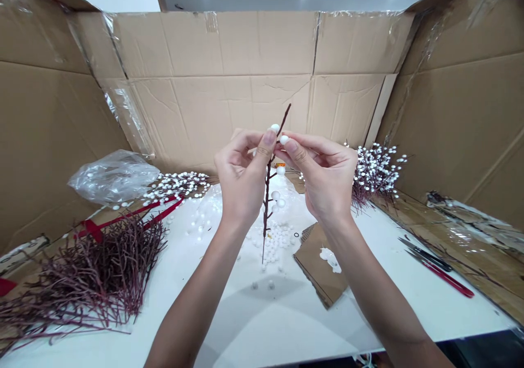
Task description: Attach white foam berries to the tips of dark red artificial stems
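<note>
A dark brown artificial twig (267,193) stands nearly upright in front of me, with several short side shoots and some white balls on it. My left hand (244,168) is closed on the twig's upper part, thumb against the stem. Between the thumb and fingers of my right hand (325,168) is a white ball (284,139), at the end of a short shoot beside my left thumb. Just above my left thumb sits another white ball (275,128). Lower on the twig a pair of balls (278,199) shows. My fingers partly hide the stem.
Loose white balls (278,241) lie on the white table (245,319). A cardboard piece (321,269) bears a white blob (329,260). Bare twigs (110,264) are heaped left; scissors (440,267) lie right. Balled branches (379,168), a plastic bag (114,177) and cardboard walls (237,46) surround the table.
</note>
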`<state>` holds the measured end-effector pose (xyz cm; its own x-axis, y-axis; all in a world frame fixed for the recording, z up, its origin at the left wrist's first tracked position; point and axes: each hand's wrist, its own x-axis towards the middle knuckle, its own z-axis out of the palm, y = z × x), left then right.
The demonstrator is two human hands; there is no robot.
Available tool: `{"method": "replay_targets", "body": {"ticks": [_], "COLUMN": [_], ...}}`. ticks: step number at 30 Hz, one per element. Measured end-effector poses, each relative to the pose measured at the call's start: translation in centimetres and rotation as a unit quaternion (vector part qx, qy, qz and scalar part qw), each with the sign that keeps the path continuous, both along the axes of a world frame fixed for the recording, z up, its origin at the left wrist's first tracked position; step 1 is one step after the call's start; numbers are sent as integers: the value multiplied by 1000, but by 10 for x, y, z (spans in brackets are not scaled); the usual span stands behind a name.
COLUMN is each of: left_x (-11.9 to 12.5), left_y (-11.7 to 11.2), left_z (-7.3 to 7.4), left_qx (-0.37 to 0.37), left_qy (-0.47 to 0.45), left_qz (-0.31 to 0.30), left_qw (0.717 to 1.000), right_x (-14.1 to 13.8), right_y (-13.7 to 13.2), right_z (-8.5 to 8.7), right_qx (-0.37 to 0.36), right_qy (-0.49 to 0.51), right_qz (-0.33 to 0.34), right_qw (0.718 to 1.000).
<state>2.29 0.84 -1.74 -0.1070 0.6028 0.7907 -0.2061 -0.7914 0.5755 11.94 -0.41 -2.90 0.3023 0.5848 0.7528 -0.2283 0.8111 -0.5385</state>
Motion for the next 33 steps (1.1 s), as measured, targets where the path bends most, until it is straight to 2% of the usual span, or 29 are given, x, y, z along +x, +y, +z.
{"method": "replay_targets", "body": {"ticks": [3,8,17,20,27,31,33], "left_x": [-1,0,0,0,-2,-16,-29], "left_y": [1,1,-1,-1,1,3,5], "left_z": [-1,-2,-2,-1,3,12,17], "left_qx": [25,39,42,30,-15,-44,-65], "left_qy": [-1,5,11,4,-18,-81,-100], "left_qz": [12,47,66,49,-42,-57,-74], "left_qw": [1000,998,997,998,999,994,990], "right_x": [-2,-3,-4,-3,7,20,27], "right_y": [1,3,4,2,-4,-5,-4], "right_z": [-1,-2,-4,-3,6,10,12], "right_qx": [5,-9,-4,-10,-21,-47,-76], "right_qy": [15,10,2,5,-11,-27,-95], "right_qz": [22,4,-6,4,47,26,47], "right_qw": [1000,1000,1000,1000,999,998,992]}}
